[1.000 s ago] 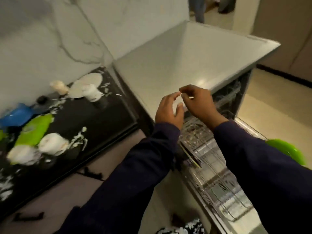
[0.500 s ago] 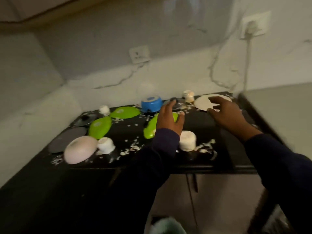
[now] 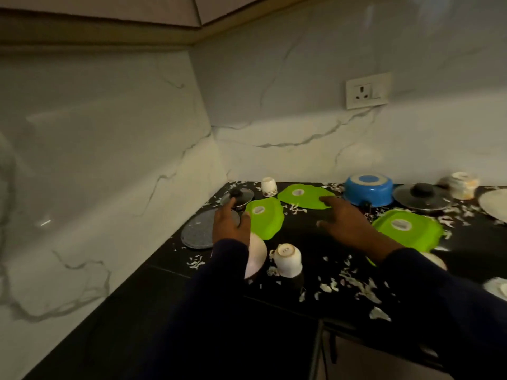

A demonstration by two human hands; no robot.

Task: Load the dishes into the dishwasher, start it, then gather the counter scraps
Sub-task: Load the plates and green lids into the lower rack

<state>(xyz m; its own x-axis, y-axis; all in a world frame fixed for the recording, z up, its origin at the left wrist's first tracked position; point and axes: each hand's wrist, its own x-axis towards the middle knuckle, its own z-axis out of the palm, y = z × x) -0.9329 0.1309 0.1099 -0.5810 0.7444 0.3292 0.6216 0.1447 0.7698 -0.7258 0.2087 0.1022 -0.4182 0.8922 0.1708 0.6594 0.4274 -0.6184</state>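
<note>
Head view: the left hand [image 3: 229,224] hovers at the frame's centre-left, fingers spread and holding nothing, above a grey plate [image 3: 196,231] and a pink bowl [image 3: 256,255]. The right hand [image 3: 347,220], just right of centre, is also spread and empty; its fingertips reach a green plate [image 3: 301,196]. Two more green plates [image 3: 267,219] [image 3: 408,230], an upturned blue pot [image 3: 369,189], white cups [image 3: 288,260] and pale scraps [image 3: 354,283] lie across the black counter [image 3: 288,311].

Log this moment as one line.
left hand: open over grey plate | right hand: open near green plates | scraps: on counter
</note>
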